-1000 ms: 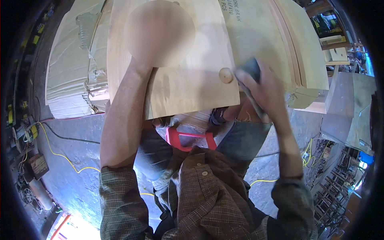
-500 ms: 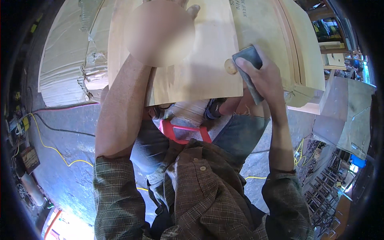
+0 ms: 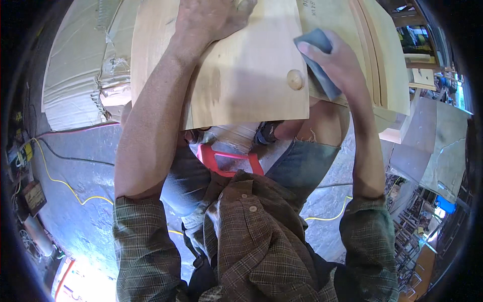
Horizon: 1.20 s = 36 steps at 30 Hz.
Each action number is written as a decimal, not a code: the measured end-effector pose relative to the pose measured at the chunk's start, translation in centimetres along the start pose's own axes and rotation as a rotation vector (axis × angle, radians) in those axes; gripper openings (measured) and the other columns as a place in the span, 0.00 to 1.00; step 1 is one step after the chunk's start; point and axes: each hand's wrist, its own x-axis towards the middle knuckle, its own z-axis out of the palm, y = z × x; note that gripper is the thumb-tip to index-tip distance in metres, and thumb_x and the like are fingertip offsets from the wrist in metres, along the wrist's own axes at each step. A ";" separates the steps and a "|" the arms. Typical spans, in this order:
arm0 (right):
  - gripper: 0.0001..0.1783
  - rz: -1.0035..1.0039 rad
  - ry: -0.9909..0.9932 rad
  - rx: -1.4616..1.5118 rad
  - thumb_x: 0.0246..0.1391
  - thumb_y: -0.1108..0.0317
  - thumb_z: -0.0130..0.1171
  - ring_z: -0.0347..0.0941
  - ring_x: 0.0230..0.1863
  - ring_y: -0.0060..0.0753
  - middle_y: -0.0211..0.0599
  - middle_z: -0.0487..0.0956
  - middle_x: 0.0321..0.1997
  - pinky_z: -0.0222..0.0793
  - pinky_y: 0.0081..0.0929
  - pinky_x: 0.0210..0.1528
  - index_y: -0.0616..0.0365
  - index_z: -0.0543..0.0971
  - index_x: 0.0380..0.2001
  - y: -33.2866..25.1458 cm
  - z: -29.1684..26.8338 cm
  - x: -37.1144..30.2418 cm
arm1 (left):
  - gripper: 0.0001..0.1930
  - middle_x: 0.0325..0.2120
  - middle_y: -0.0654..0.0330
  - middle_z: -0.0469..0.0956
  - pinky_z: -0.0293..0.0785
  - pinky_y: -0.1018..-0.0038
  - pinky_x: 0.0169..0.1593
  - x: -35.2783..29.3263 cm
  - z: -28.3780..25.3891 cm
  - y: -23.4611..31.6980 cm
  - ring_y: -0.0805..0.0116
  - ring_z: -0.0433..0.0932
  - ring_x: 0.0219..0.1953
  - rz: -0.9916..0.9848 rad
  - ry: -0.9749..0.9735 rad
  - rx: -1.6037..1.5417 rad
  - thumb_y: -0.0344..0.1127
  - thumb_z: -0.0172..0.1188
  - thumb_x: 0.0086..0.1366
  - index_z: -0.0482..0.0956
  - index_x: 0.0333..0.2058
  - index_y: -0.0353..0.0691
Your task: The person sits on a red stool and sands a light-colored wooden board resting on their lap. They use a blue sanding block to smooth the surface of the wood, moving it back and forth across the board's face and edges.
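Observation:
A pale wooden board (image 3: 251,95) lies in front of me above my knees. My left hand (image 3: 209,17) rests flat on its far left part, thumb spread; the other fingertips run out at the top of the view. In my right hand (image 3: 344,60) is a dark grey sanding block (image 3: 319,63), gripped with the thumb on top and slanted along the board's right edge. Whether the block's face touches that edge I cannot tell. Near the edge, low on the board, is a round wooden spot (image 3: 295,79), either a recess or a plug.
Crumpled cardboard (image 3: 75,90) spreads beneath the board at left. More wooden panels (image 3: 387,65) lie at right. Between my legs is a red plastic frame (image 3: 231,162). A yellow cord (image 3: 65,186) crosses the concrete floor (image 3: 85,171). Metal racks and clutter stand far right.
My right hand and the sanding block have shifted right, off the round spot, which now shows whole. My left hand stays on the board.

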 end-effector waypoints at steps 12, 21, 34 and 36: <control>0.34 0.236 -0.023 0.247 0.43 0.45 0.70 0.79 0.38 0.32 0.43 0.82 0.38 0.74 0.31 0.42 0.66 0.79 0.43 -0.7 -0.2 -3.3 | 0.22 0.47 0.47 0.72 0.59 0.48 0.60 0.4 -0.4 0.0 0.47 0.67 0.54 -0.008 -0.073 -0.006 0.48 0.54 0.62 0.73 0.48 0.39; 0.42 0.159 -0.251 0.031 0.43 0.41 0.69 0.78 0.42 0.33 0.44 0.80 0.44 0.73 0.27 0.46 0.66 0.75 0.51 -0.6 -1.8 0.9 | 0.21 0.46 0.47 0.72 0.60 0.49 0.59 0.2 0.3 0.0 0.48 0.68 0.54 0.023 -0.005 -0.021 0.48 0.54 0.62 0.74 0.47 0.39; 0.38 0.141 -0.208 0.140 0.43 0.42 0.69 0.78 0.37 0.32 0.44 0.81 0.37 0.73 0.30 0.43 0.66 0.78 0.45 0.4 -1.3 -1.0 | 0.22 0.47 0.46 0.71 0.59 0.50 0.60 0.1 0.4 0.0 0.48 0.67 0.55 0.011 -0.001 0.065 0.50 0.53 0.63 0.73 0.49 0.40; 0.39 0.172 -0.236 0.061 0.45 0.43 0.68 0.77 0.39 0.30 0.41 0.80 0.40 0.73 0.28 0.44 0.67 0.75 0.49 -1.2 -2.2 -0.3 | 0.22 0.48 0.46 0.71 0.58 0.50 0.60 0.3 -0.5 -0.2 0.48 0.67 0.55 -0.019 -0.069 0.036 0.50 0.53 0.63 0.73 0.48 0.40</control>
